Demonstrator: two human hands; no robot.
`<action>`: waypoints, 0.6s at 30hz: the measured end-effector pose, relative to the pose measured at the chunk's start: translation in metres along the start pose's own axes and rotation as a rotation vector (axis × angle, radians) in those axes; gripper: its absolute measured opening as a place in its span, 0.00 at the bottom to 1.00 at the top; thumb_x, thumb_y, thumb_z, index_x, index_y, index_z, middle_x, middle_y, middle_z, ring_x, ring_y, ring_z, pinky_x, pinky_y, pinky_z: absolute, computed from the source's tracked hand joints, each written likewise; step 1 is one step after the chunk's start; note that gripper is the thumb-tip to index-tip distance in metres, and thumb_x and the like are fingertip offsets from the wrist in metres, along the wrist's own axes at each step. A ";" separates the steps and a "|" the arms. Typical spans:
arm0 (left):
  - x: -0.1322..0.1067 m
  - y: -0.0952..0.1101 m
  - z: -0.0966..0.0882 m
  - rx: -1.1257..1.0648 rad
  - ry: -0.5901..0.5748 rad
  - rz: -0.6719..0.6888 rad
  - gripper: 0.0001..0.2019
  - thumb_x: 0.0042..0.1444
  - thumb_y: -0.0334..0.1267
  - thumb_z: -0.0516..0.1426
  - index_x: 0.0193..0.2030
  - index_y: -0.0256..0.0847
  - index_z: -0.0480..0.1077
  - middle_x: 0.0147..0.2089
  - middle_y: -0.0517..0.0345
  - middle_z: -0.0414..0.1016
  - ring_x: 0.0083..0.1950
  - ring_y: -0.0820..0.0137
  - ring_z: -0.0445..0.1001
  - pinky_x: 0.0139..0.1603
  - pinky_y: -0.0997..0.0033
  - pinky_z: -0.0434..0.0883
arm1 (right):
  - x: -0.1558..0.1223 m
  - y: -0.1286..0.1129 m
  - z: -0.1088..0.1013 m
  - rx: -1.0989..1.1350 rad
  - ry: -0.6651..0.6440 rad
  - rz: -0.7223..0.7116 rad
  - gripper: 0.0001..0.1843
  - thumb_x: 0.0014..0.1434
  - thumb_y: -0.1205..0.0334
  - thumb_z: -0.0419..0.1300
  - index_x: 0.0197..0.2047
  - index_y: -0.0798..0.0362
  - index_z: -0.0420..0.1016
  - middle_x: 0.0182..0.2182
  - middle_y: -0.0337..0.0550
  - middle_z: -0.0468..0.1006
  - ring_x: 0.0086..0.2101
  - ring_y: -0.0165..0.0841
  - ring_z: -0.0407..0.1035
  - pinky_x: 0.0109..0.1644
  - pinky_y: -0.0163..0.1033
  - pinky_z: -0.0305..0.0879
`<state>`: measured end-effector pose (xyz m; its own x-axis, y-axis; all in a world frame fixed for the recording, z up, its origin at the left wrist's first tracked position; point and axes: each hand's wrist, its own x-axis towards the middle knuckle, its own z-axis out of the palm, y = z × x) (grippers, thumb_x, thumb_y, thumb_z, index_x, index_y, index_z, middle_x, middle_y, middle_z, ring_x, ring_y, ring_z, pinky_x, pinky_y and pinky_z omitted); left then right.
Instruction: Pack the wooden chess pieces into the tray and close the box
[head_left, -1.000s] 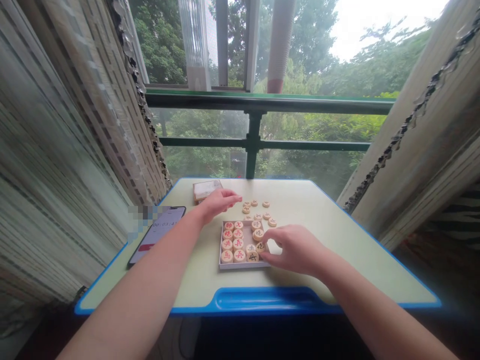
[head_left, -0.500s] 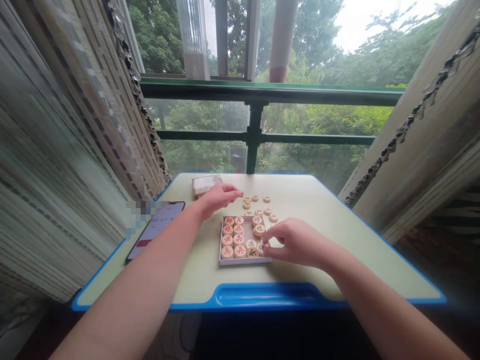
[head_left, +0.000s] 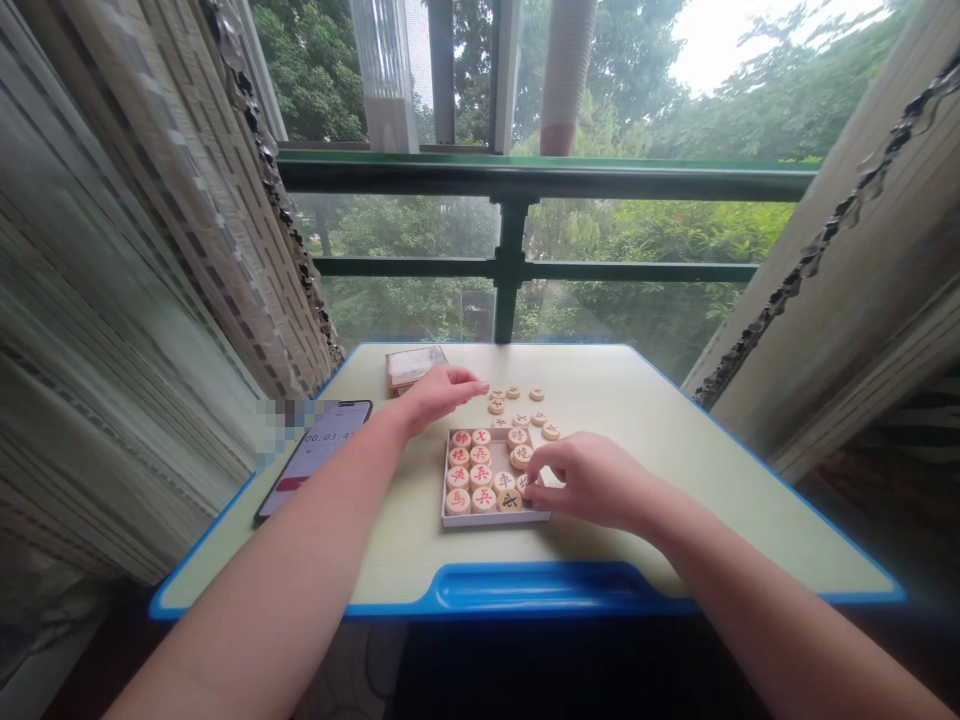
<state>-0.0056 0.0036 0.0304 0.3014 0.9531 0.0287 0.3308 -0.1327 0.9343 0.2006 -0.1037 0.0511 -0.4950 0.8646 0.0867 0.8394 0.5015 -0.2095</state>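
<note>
A shallow white box (head_left: 445, 505) on the table holds round wooden xiangqi pieces in rows, with red-marked pieces (head_left: 481, 474) on the left and black-marked pieces (head_left: 509, 499) on the right. At its near right corner, my right hand (head_left: 589, 478) pinches a xiangqi piece (head_left: 526, 486) between thumb and finger, partly hiding it. My left hand (head_left: 448, 390) hovers beyond the box, fingers stretched out and pointing right. Its fingertips are close to loose xiangqi pieces (head_left: 496, 406), and I see nothing held in it.
More loose pieces (head_left: 550, 431) lie scattered behind the box. A box lid or flat case (head_left: 416, 366) rests at the back left. A phone showing a timer (head_left: 319, 450) lies beside my left forearm. The table (head_left: 735, 530) has a blue edge and a front groove.
The view has shifted slightly. Black-marked pieces in the near right corner of the box sit flatter, under my right hand. My left hand has barely moved.
</note>
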 end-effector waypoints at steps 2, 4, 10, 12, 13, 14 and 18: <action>0.000 0.000 0.000 -0.005 -0.001 0.008 0.16 0.40 0.49 0.61 0.29 0.37 0.72 0.21 0.62 0.61 0.24 0.77 0.57 0.25 0.73 0.53 | 0.000 0.000 -0.001 0.002 -0.006 -0.004 0.07 0.49 0.57 0.60 0.29 0.49 0.78 0.19 0.37 0.72 0.20 0.26 0.60 0.25 0.32 0.49; -0.001 0.001 0.000 -0.018 -0.003 0.018 0.13 0.40 0.46 0.60 0.28 0.38 0.72 0.21 0.62 0.61 0.24 0.77 0.56 0.25 0.73 0.53 | 0.000 0.000 -0.002 -0.002 -0.023 -0.004 0.07 0.48 0.57 0.60 0.29 0.49 0.77 0.19 0.37 0.71 0.20 0.26 0.60 0.25 0.32 0.48; -0.003 0.004 -0.001 -0.015 -0.006 0.024 0.08 0.40 0.36 0.56 0.28 0.38 0.73 0.20 0.63 0.61 0.23 0.77 0.55 0.24 0.73 0.52 | 0.002 -0.001 0.000 -0.027 -0.023 0.037 0.06 0.48 0.58 0.60 0.27 0.51 0.74 0.21 0.37 0.72 0.21 0.26 0.59 0.25 0.32 0.47; -0.004 0.004 -0.001 -0.004 -0.004 0.028 0.08 0.40 0.35 0.55 0.28 0.38 0.73 0.20 0.62 0.62 0.23 0.76 0.56 0.24 0.73 0.53 | 0.002 0.000 0.000 -0.024 -0.017 0.035 0.06 0.48 0.58 0.59 0.26 0.51 0.74 0.21 0.37 0.72 0.21 0.26 0.59 0.25 0.32 0.47; -0.004 0.004 -0.001 0.001 -0.008 0.029 0.08 0.40 0.35 0.55 0.28 0.38 0.73 0.21 0.62 0.62 0.24 0.76 0.56 0.24 0.73 0.53 | 0.002 0.000 0.001 -0.021 -0.014 0.035 0.06 0.49 0.58 0.59 0.26 0.51 0.74 0.21 0.37 0.72 0.21 0.26 0.59 0.25 0.32 0.47; -0.004 0.004 -0.001 0.005 -0.013 0.030 0.08 0.40 0.35 0.55 0.28 0.38 0.73 0.21 0.62 0.62 0.24 0.76 0.57 0.25 0.73 0.53 | 0.002 0.001 0.001 -0.019 -0.009 0.035 0.06 0.49 0.58 0.59 0.26 0.51 0.74 0.21 0.37 0.71 0.21 0.26 0.59 0.25 0.32 0.47; -0.004 0.004 -0.001 0.007 -0.028 0.024 0.09 0.39 0.34 0.54 0.29 0.38 0.72 0.21 0.62 0.61 0.23 0.76 0.56 0.24 0.73 0.53 | 0.002 0.001 0.004 -0.022 0.014 0.042 0.07 0.49 0.57 0.59 0.26 0.50 0.74 0.20 0.36 0.71 0.21 0.26 0.58 0.25 0.32 0.47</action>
<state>-0.0068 -0.0008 0.0343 0.3344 0.9416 0.0407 0.3292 -0.1572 0.9311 0.1995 -0.1014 0.0472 -0.4560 0.8852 0.0918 0.8642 0.4651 -0.1921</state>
